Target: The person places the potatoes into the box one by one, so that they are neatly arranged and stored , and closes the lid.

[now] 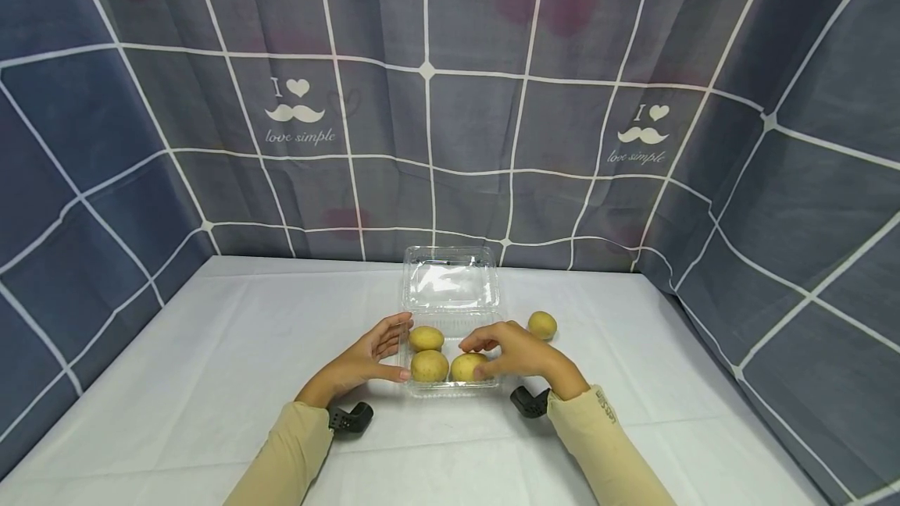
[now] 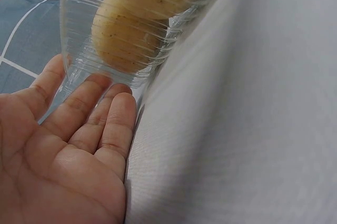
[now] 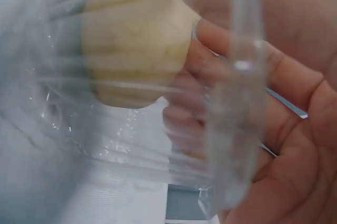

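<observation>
A clear plastic container (image 1: 450,390), its lid (image 1: 451,279) raised at the back, holds three potatoes: one at back left (image 1: 426,338), one at front left (image 1: 429,366), one at front right (image 1: 467,368). My left hand (image 1: 369,354) stands at the container's left side, fingers extended; in the left wrist view its fingertips (image 2: 122,103) are at the ribbed wall. Reaching inside, my right hand (image 1: 516,350) has bent fingers and thumb about the front-right potato. The right wrist view shows that potato (image 3: 137,39) through the plastic, its far contact partly hidden.
Another potato (image 1: 542,325) lies on the white-covered table (image 1: 295,303), right of the container and beyond my right hand. A dark checked curtain (image 1: 471,123) hangs behind the table and along both sides.
</observation>
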The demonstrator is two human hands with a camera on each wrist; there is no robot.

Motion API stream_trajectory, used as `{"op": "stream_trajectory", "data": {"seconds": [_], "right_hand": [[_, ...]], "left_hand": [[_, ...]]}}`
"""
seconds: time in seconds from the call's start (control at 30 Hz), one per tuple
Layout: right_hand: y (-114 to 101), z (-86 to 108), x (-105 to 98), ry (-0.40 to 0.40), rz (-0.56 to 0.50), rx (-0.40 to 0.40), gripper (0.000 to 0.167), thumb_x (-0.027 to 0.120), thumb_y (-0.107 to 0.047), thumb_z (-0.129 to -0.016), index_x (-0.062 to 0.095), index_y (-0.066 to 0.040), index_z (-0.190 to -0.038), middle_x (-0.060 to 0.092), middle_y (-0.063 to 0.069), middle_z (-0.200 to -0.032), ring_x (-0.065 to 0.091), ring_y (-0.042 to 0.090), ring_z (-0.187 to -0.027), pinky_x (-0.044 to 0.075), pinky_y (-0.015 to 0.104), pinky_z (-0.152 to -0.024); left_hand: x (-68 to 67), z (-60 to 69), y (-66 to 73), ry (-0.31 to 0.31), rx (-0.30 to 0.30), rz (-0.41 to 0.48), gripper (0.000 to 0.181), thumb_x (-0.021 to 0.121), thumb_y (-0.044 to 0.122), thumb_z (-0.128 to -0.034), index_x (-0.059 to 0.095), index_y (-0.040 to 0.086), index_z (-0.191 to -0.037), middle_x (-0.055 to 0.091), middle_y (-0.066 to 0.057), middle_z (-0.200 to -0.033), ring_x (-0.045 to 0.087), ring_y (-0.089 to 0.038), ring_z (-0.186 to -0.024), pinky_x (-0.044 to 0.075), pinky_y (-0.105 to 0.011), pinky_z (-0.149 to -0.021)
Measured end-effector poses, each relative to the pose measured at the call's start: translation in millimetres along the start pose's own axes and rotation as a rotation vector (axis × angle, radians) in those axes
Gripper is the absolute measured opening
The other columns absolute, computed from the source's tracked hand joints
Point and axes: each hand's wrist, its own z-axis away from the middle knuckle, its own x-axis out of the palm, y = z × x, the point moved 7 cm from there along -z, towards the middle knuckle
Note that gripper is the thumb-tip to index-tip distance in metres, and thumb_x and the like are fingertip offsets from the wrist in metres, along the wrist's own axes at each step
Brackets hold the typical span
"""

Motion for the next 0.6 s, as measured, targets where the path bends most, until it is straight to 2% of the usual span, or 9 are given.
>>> {"op": "stream_trajectory", "data": {"seconds": [0.17, 0.4, 0.6], "right_hand": [[1.6, 2.6, -0.6, 0.044, -0.056, -0.024, 0.037, 0.084, -0.005, -0.092, 0.075, 0.005, -0.127, 0.078, 0.015, -0.125, 0.072, 0.029, -0.118, 0.059, 0.039, -0.106], [3.5, 4.4, -2.5, 0.079, -0.158, -0.058, 0.034, 0.077, -0.002, -0.096, 0.071, 0.009, -0.128, 0.076, 0.023, -0.126, 0.071, 0.041, -0.118, 0.059, 0.039, -0.107], [5.0, 5.7, -4.8, 0.099, -0.234, -0.075, 0.037, 0.077, -0.001, -0.096, 0.069, 0.013, -0.128, 0.075, 0.027, -0.125, 0.072, 0.042, -0.117, 0.060, 0.037, -0.105]], "left_hand": [[0.4, 0.0, 0.3, 0.002, -0.004, -0.002, 0.107, 0.090, 0.007, -0.0871, 0.020, -0.008, -0.167, 0.025, -0.034, -0.172, 0.024, -0.053, -0.159, 0.024, -0.062, -0.130], [0.0, 1.0, 0.8, 0.003, -0.005, -0.002, 0.107, 0.090, 0.008, -0.0874, 0.020, -0.007, -0.167, 0.024, -0.034, -0.172, 0.023, -0.053, -0.159, 0.024, -0.061, -0.130], [0.2, 0.8, 0.3, 0.000, 0.000, 0.002, 0.107, 0.090, 0.007, -0.0872, 0.020, -0.007, -0.167, 0.024, -0.034, -0.172, 0.023, -0.053, -0.159, 0.024, -0.060, -0.130]]}}
